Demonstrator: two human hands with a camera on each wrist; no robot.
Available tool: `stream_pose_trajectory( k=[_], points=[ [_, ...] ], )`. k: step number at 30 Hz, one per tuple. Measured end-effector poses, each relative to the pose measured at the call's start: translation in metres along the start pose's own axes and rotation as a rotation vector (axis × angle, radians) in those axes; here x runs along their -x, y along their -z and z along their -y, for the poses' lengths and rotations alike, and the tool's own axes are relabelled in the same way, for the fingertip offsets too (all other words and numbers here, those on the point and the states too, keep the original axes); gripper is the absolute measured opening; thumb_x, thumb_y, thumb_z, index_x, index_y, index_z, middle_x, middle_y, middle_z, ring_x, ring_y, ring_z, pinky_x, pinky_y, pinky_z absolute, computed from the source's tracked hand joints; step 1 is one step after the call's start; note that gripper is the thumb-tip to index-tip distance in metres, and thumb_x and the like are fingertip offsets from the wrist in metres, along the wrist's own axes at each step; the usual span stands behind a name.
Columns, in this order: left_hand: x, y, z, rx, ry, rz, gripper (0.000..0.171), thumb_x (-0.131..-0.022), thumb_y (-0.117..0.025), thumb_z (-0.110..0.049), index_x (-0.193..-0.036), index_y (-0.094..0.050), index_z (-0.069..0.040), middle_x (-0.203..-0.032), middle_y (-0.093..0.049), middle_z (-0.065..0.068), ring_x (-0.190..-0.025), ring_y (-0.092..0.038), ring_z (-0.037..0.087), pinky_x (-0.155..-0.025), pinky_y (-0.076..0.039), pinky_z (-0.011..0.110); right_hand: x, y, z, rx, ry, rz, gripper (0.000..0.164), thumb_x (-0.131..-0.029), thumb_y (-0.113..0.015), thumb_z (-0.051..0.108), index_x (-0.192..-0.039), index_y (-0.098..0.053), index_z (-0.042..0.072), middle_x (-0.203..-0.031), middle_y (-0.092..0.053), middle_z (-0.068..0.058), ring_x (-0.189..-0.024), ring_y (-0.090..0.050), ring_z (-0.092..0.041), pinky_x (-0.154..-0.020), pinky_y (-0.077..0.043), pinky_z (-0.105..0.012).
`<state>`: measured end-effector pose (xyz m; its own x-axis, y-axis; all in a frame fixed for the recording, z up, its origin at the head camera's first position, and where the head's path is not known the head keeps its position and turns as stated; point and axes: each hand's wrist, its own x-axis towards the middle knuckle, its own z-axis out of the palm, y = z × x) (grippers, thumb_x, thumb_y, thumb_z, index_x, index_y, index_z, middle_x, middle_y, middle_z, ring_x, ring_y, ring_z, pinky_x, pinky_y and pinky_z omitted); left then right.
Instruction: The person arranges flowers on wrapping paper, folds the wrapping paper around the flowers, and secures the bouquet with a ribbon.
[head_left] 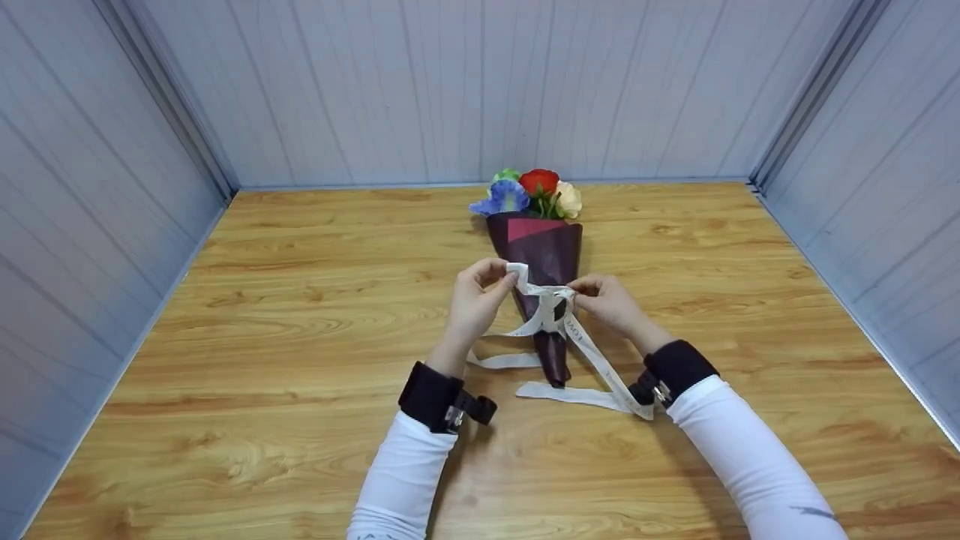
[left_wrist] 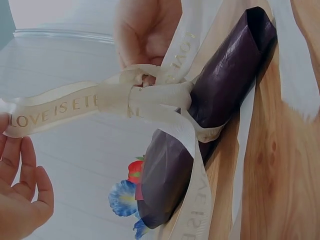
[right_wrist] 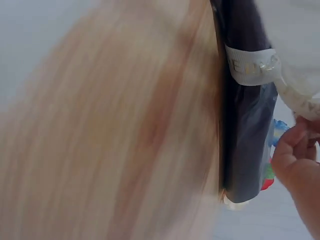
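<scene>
A bouquet wrapped in dark purple paper (head_left: 551,255) lies on the table with its flowers toward the back wall. Round its narrow part goes a cream ribbon (head_left: 592,352) printed with gold lettering, plainly seen as a band (right_wrist: 250,66) in the right wrist view. My left hand (head_left: 476,296) pinches a folded loop of ribbon (left_wrist: 55,111), drawn out to the left of the knot. On the other side, my right hand (head_left: 609,304) pinches the ribbon close by the knot; its fingertips are partly hidden behind ribbon in the left wrist view.
Blue, red, cream and green flowers (head_left: 538,182) stick out of the wrapper's top. Loose ribbon tails (head_left: 570,394) trail over the wood-grain table (head_left: 300,322) near the stem end. Pale panel walls (head_left: 480,90) enclose the table at the back and both sides.
</scene>
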<state>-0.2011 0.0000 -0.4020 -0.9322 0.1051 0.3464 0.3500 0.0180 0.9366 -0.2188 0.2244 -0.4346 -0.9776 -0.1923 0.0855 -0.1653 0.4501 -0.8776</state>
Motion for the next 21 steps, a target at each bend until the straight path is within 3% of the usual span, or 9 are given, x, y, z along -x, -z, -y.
stream_pose_trajectory(
  k=[3,7,10,16,21],
  points=[
    [-0.001,0.003,0.001,-0.010,0.007,-0.016,0.014,-0.087,-0.063,-0.001,-0.093,-0.064,0.012,-0.087,-0.066,0.013,-0.081,-0.057,0.008,-0.085,-0.050,0.034,0.000,0.003,-0.001,0.091,0.000,0.020,0.024,-0.087,-0.059,0.001,-0.105,-0.064,-0.014,-0.094,-0.064,-0.015,-0.078,-0.050,-0.006,-0.070,-0.043,-0.017],
    [-0.002,0.005,0.003,-0.012,-0.004,-0.031,0.015,-0.087,-0.063,-0.001,-0.093,-0.064,0.012,-0.086,-0.067,0.014,-0.078,-0.056,0.006,-0.080,-0.049,0.026,0.002,0.007,0.002,0.084,-0.026,0.046,0.022,-0.091,-0.058,0.004,-0.104,-0.063,-0.013,-0.081,-0.062,-0.003,-0.071,-0.049,-0.005,-0.061,-0.042,-0.016],
    [-0.004,0.007,0.005,-0.003,-0.004,-0.040,0.016,-0.086,-0.063,-0.001,-0.094,-0.063,0.013,-0.085,-0.067,0.014,-0.077,-0.056,0.004,-0.077,-0.048,0.022,0.003,0.008,0.002,-0.072,-0.062,0.072,0.018,-0.094,-0.053,0.005,-0.095,-0.060,-0.012,-0.074,-0.055,0.006,-0.065,-0.046,-0.004,-0.057,-0.039,-0.016],
    [-0.006,0.011,0.006,0.030,0.066,-0.111,0.013,-0.085,-0.064,0.000,-0.091,-0.064,0.012,-0.077,-0.063,0.001,-0.072,-0.053,0.006,-0.070,-0.044,0.020,0.001,0.010,-0.002,-0.533,-0.181,0.124,0.027,-0.100,-0.042,0.006,-0.077,-0.055,0.014,-0.069,-0.054,0.007,-0.059,-0.045,-0.004,-0.056,-0.037,-0.017],
    [-0.004,0.014,0.007,0.110,0.107,-0.129,0.009,-0.086,-0.063,0.002,-0.090,-0.063,0.011,-0.072,-0.057,-0.005,-0.070,-0.050,0.007,-0.068,-0.041,0.021,0.003,0.013,-0.001,-0.582,-0.249,0.085,0.018,-0.098,-0.046,0.006,-0.082,-0.052,0.013,-0.067,-0.053,0.008,-0.056,-0.046,-0.001,-0.054,-0.040,-0.016]
  ],
)
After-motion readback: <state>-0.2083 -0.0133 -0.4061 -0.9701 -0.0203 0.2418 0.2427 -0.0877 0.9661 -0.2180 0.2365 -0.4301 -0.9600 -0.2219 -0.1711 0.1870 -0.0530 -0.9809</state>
